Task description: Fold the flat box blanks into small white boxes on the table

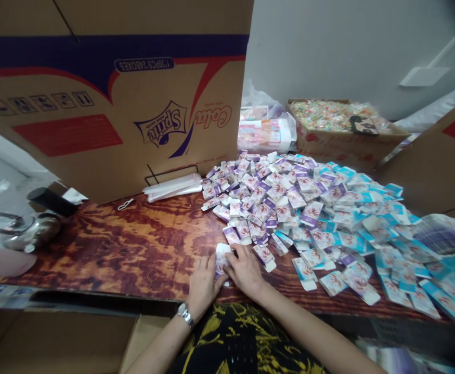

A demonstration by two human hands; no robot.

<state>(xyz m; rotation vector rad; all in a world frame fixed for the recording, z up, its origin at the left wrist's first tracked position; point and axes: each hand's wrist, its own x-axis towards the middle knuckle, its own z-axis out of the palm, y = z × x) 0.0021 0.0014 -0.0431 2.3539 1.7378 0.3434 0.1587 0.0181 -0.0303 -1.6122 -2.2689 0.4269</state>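
Item: small flat card packet (221,259), purple and white, at the near table (133,249) edge, pinched between your left hand (203,283) and right hand (245,270); likely light, thin, easily creased, so hold it by the edges.

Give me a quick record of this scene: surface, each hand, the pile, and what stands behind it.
surface: wood-grain table
left hand: on a small packet, watch on wrist
right hand: on the same packet
pile: many purple and teal packets, right of the hands
behind: printed carton on the left, open box of colourful bits farther back
far left: metal kettle
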